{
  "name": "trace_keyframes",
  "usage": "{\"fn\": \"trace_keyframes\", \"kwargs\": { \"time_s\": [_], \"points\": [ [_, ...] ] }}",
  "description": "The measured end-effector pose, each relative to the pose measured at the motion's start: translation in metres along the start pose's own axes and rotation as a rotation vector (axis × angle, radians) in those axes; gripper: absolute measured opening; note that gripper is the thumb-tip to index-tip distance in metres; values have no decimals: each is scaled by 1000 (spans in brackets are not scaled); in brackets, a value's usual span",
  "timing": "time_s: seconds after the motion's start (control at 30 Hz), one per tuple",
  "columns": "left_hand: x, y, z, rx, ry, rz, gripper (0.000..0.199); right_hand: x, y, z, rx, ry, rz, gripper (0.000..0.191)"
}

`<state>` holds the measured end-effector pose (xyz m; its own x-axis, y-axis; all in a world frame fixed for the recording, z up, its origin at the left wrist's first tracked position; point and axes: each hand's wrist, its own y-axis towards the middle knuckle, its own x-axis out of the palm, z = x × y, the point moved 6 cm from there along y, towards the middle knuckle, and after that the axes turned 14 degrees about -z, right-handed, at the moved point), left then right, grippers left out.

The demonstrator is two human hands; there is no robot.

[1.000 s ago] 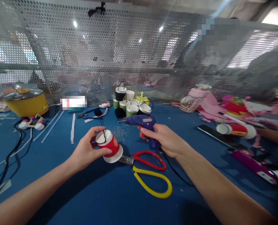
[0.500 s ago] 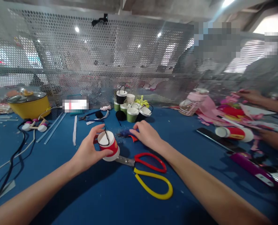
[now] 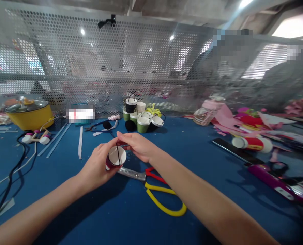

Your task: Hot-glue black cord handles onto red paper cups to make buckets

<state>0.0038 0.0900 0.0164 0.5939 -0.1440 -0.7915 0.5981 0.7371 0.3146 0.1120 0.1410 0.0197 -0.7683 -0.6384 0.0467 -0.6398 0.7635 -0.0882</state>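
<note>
At mid-table, between the hands: a red-and-white cup (image 3: 122, 156) is tipping its open mouth toward the camera; whether its base is touching the blue table (image 3: 199, 153), cannot tell.
Left hand (image 3: 96, 166): fingers are curling round the cup's left side, closed on it, thumb pressing low on the near side.
Right hand (image 3: 141, 146): is reaching over to the cup's far rim, fingers bent, partly closed; fingertips are meeting near the cord, pinch or no pinch not clear.
Black cord (image 3: 119, 157): is arching across the cup's mouth.
Scissors (image 3: 134, 174): are lying just right of the cup, blades toward it, right forearm covering part of the red handle.
Behind: green and black cups (image 3: 143, 124) are standing clustered.
Far left: a yellow pot (image 3: 35, 118) is sitting under a clear lid.
</note>
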Motion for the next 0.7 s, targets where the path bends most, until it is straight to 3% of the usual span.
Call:
{"fn": "trace_keyframes", "kwargs": {
  "time_s": [0.23,0.37,0.5,0.7],
  "points": [
    [1,1,-1,-3,19,-36,78,9,2,3,-31,277,-56,32],
    [0,1,2,6,-105,-67,79,12,-1,0,-44,303,-118,18],
    [-1,2,-2,-82,-431,-79,87,2,-10,-2,-50,318,-26,10],
    [0,2,-15,-246,-753,-36,83,-9,-24,-5,-121,249,123,20]
  ]
}}
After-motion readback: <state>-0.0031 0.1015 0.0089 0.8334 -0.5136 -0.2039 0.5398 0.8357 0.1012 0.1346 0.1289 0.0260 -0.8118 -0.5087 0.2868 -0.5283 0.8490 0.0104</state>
